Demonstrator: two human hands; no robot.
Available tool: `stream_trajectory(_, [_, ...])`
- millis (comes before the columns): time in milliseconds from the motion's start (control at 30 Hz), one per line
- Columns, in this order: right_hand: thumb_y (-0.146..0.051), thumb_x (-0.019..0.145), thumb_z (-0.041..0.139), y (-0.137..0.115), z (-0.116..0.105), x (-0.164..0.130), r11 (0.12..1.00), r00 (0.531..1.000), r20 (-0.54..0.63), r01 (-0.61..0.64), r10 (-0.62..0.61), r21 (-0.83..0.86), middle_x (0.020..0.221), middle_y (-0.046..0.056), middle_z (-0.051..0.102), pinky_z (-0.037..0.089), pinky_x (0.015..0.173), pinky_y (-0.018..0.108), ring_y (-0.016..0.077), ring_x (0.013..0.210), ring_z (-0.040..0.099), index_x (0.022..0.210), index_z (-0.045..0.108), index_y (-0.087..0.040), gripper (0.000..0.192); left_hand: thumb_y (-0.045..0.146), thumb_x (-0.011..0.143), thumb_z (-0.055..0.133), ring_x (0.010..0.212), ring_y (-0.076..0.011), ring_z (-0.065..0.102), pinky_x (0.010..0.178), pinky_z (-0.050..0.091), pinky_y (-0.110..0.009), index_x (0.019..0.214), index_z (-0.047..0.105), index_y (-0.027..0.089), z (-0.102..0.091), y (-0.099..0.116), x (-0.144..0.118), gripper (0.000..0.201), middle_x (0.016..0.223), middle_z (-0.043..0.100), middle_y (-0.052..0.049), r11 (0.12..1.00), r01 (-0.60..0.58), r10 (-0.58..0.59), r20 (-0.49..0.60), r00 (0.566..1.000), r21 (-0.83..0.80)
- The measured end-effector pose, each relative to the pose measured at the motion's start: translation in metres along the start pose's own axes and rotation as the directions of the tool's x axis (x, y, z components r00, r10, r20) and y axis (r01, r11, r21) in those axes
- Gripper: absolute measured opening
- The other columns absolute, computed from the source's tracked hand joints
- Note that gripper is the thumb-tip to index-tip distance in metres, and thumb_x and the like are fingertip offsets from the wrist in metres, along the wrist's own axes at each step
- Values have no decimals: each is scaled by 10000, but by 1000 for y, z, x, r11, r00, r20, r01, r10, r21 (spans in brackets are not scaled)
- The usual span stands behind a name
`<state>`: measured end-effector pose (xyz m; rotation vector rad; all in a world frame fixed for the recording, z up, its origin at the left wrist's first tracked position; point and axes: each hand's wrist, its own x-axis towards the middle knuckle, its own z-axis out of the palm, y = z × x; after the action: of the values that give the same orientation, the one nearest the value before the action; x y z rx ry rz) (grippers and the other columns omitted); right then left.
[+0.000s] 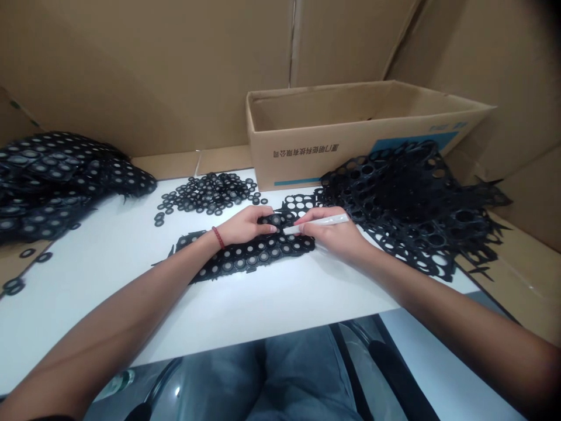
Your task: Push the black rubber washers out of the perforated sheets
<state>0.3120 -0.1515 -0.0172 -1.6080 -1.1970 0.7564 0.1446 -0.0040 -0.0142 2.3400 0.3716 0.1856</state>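
A black rubber sheet of moulded rings (249, 253) lies on the white table in front of me. My left hand (249, 225) grips its upper edge, thumb on top and fingers curled over the rings. In my right hand (329, 231) is a white pen-like tool (319, 223), its tip against the sheet close to my left thumb. What the tip is made of is too small to tell. Behind my left hand lies a heap of loose black rings (210, 193).
A cardboard box (302, 155) stands at the back. Right of my hands is a pile of punched-out black sheets (412, 204). More ring sheets (56, 175) are heaped at the far left, with several stray rings (15, 285) near the table's left edge. Cardboard walls (175, 70) surround the table (263, 304).
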Motion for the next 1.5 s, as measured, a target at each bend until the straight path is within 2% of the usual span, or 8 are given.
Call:
stream_trajectory(200, [-206, 651, 629, -2, -2, 1, 999, 999, 21, -30, 30, 44, 671, 36, 711, 421, 589, 262, 161, 633, 610, 707, 710, -158, 110, 294, 817, 531, 777, -155, 484, 790, 386, -283, 787, 558, 160, -2, -1, 0, 140, 780, 493, 9, 993, -118, 118, 26, 993, -10])
stream_trajectory(400, [-196, 641, 628, -5, -2, 2, 996, 998, 56, -44, 39, 75, 658, 33, 705, 426, 584, 260, 155, 624, 613, 705, 710, -159, 110, 308, 820, 532, 773, -153, 488, 790, 396, -284, 811, 576, 167, -3, -2, 0, 149, 786, 501, 7, 992, -123, 123, 37, 992, -22])
stream_trajectory(500, [-191, 640, 641, -5, -3, 0, 993, 998, 48, -43, 38, 108, 663, 28, 706, 439, 598, 256, 151, 634, 619, 701, 699, -161, 89, 322, 800, 550, 773, -152, 501, 780, 398, -279, 786, 571, 164, -4, 0, -1, 160, 782, 523, 11, 996, -83, 84, 34, 996, -26])
stream_trajectory(733, [-201, 666, 668, 6, -14, 1, 940, 998, -43, -30, 47, 339, 653, 16, 700, 464, 626, 241, 126, 628, 626, 707, 670, -169, 52, 394, 743, 579, 698, -162, 555, 657, 408, -266, 772, 614, 161, -2, 11, 5, 237, 756, 627, -1, 987, 152, -149, -56, 987, 55])
stream_trajectory(933, [-194, 666, 670, 15, -17, 6, 931, 998, -68, 16, 10, 365, 665, 19, 687, 469, 642, 258, 132, 636, 617, 723, 672, -164, 64, 444, 710, 609, 615, -159, 518, 579, 369, -262, 683, 608, 166, 3, 16, 18, 279, 642, 607, 1, 976, 126, -108, -109, 988, 176])
stream_trajectory(1067, [-222, 671, 681, 14, -17, 6, 950, 997, -73, 25, -2, 310, 682, 17, 689, 469, 649, 258, 137, 656, 625, 745, 683, -167, 93, 358, 712, 619, 731, -177, 551, 670, 393, -265, 735, 626, 171, 5, 14, 18, 188, 757, 647, -11, 986, 6, 18, -144, 989, 166])
stream_trajectory(1267, [-293, 690, 688, 10, -16, 3, 980, 998, -66, 29, -16, 198, 767, 36, 710, 481, 701, 287, 156, 715, 642, 796, 693, -167, 164, 424, 710, 624, 599, -134, 479, 579, 352, -249, 651, 611, 163, 3, 10, 13, 268, 603, 560, 33, 995, 98, -97, -91, 991, 3])
stream_trajectory(1500, [-345, 713, 683, 6, -16, 0, 997, 995, -56, 77, -77, -3, 782, 46, 710, 452, 654, 277, 157, 701, 618, 826, 711, -161, 218, 396, 707, 631, 586, -118, 436, 575, 334, -245, 624, 589, 149, 5, 4, 11, 264, 576, 508, 42, 989, 81, -95, -120, 988, -122])
